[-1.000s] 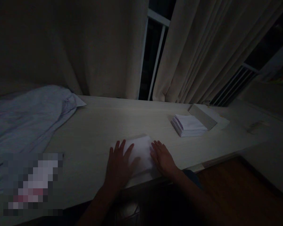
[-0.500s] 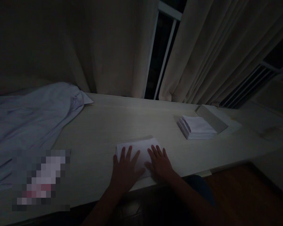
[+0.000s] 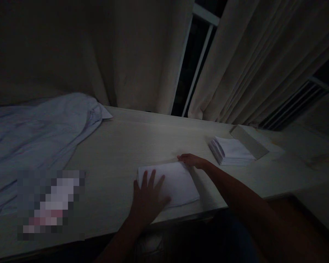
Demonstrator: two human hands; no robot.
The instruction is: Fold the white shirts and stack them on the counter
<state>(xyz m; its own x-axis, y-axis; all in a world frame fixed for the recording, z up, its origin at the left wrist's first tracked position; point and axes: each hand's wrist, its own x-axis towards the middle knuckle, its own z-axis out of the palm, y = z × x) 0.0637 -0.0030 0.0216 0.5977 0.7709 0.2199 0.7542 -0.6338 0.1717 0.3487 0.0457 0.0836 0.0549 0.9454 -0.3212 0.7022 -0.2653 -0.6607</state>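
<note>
A folded white cloth (image 3: 178, 184) lies flat on the pale table in front of me. My left hand (image 3: 149, 191) rests palm down on its left part, fingers spread. My right hand (image 3: 192, 160) is at the cloth's far right corner, its fingers drawn together on the edge there. Part of that corner is hidden under the hand. To the right of it sits a stack of folded white cloths (image 3: 233, 149).
A large heap of pale fabric (image 3: 44, 135) covers the table's left side, with a pixelated patch (image 3: 55, 204) in front of it. A flat grey board (image 3: 249, 142) lies behind the stack. Curtains (image 3: 142, 54) and a window (image 3: 193, 62) stand behind the table (image 3: 120, 142).
My right hand has gone from lying flat on the cloth to its far right corner, uncovering the right part. My left hand stays in place on the cloth. The view has shifted slightly.
</note>
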